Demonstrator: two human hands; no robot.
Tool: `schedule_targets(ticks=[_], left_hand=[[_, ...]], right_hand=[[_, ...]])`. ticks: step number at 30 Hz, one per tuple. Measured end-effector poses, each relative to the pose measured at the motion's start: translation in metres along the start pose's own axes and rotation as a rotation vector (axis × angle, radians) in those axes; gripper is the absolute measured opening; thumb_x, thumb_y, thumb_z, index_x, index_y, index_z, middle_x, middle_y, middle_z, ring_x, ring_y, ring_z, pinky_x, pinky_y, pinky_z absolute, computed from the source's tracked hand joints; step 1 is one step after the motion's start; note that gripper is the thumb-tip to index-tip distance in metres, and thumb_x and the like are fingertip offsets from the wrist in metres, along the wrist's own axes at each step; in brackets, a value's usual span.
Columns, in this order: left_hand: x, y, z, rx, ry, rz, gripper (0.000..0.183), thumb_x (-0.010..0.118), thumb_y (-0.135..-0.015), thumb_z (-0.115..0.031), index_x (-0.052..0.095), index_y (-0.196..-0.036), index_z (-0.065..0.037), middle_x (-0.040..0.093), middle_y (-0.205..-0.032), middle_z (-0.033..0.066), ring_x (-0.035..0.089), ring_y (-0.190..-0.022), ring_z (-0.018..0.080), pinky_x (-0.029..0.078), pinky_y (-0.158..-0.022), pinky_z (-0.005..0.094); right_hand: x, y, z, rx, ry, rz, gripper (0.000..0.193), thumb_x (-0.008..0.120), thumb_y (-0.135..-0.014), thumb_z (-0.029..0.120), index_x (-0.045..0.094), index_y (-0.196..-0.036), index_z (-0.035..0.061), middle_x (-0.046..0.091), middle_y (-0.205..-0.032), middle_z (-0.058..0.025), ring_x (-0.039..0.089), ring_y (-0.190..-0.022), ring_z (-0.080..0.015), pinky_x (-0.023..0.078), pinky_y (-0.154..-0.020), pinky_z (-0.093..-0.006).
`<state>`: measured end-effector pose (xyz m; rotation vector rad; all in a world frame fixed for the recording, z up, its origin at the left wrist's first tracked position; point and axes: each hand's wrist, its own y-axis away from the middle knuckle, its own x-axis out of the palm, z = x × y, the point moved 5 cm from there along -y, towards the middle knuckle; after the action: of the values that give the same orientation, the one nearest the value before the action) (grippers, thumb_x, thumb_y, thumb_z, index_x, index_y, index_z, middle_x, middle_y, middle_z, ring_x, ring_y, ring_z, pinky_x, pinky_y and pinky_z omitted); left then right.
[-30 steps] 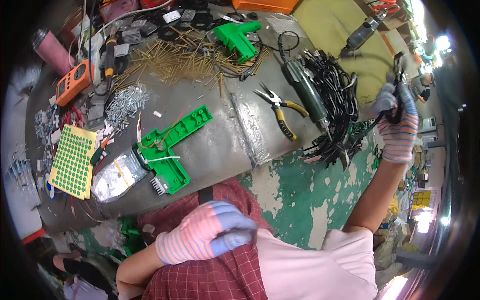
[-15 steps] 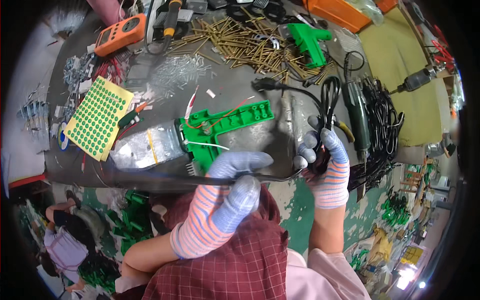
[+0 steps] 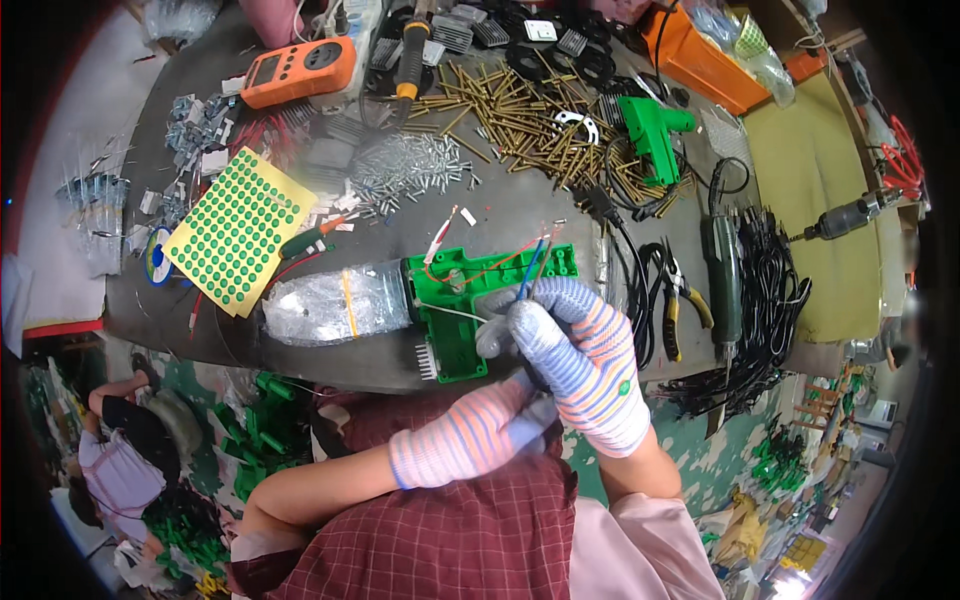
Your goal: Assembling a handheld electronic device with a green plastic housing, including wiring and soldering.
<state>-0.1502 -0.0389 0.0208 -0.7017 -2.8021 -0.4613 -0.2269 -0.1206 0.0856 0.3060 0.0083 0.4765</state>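
My right hand (image 3: pixel 590 365), in a striped knit glove, pinches the end of a black power cord. Blue and brownish-red wire ends (image 3: pixel 540 262) stick up past its fingertips. Just below, my left hand (image 3: pixel 470 435), gloved alike and slightly blurred, is closed round the cord, which the fingers mostly hide. Behind the hands lies an open green gun-shaped housing half (image 3: pixel 455 355), with red and white wires inside and a clear plastic nozzle-like part (image 3: pixel 340 305) at its left end. The rest of the cord (image 3: pixel 640 330) lies looped at the right, its plug (image 3: pixel 597 203) toward the back.
Yellow-handled pliers (image 3: pixel 674 310) and a dark green power screwdriver (image 3: pixel 724 270) lie right, beside bundled black cords (image 3: pixel 770 290). Brass rods (image 3: pixel 540 125), silver screws (image 3: pixel 415 165) and an orange multimeter (image 3: pixel 300 72) lie farther back. A green-dotted sticker sheet (image 3: pixel 240 230) lies left.
The looped cord has gone from my right hand onto the table. My right hand has moved left to the cord's wire end, and my left hand has dropped lower beneath it. The view has shifted.
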Motion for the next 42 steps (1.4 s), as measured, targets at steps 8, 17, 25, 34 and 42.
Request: schedule_targets(ticks=[8,17,25,34,42], left_hand=[[-0.089,0.058,-0.069,0.018,0.152,-0.253,0.032,0.048,-0.105,-0.025,0.057,-0.126,-0.002,0.065,-0.096,0.0041,0.060,-0.083,0.0087,0.051,-0.078,0.0266],[-0.069,0.022,-0.060,0.248,0.168,-0.500,0.011,0.067,-0.093,-0.014,0.065,-0.099,-0.005,0.061,-0.087,-0.0021,0.051,-0.077,0.0055,0.044,-0.074,0.0235],[-0.089,0.035,-0.053,0.246,0.435,-0.490,0.014,0.062,-0.096,-0.017,0.064,-0.098,-0.004,0.058,-0.083,0.0003,0.052,-0.074,0.0073,0.044,-0.069,0.0248],[-0.075,0.054,-0.078,0.552,-0.922,-0.853,0.033,0.076,-0.081,-0.014,0.073,-0.114,-0.013,0.060,-0.101,0.0079,0.062,-0.081,0.0230,0.052,-0.070,0.0336],[-0.084,0.038,-0.058,0.300,0.181,-0.580,0.014,0.069,-0.088,-0.007,0.066,-0.101,-0.002,0.061,-0.103,0.0066,0.058,-0.096,0.0164,0.045,-0.090,0.0295]], right_hand=[[0.011,0.007,-0.024,0.260,-0.594,0.356,0.040,0.057,-0.096,0.028,0.064,-0.115,-0.0072,0.066,-0.074,-0.0119,0.059,-0.058,-0.0144,0.047,-0.059,-0.0248],[0.022,0.015,-0.037,0.011,-0.301,-0.119,0.017,0.069,-0.087,0.013,0.061,-0.098,0.0042,0.051,-0.066,0.0001,0.040,-0.059,-0.0058,0.038,-0.057,-0.0230],[0.028,0.014,-0.021,-0.074,-0.018,-0.115,0.007,0.067,-0.093,0.009,0.065,-0.096,0.0029,0.058,-0.075,0.0044,0.050,-0.067,-0.0031,0.042,-0.060,-0.0210],[0.026,0.003,-0.026,-0.018,0.018,-0.130,0.012,0.068,-0.092,0.009,0.068,-0.102,0.0014,0.061,-0.080,0.0039,0.051,-0.071,-0.0040,0.044,-0.065,-0.0211],[0.030,0.003,-0.020,-0.243,0.173,-0.074,0.012,0.067,-0.092,0.008,0.065,-0.103,0.0029,0.068,-0.086,-0.0039,0.061,-0.075,-0.0088,0.050,-0.069,-0.0255]])
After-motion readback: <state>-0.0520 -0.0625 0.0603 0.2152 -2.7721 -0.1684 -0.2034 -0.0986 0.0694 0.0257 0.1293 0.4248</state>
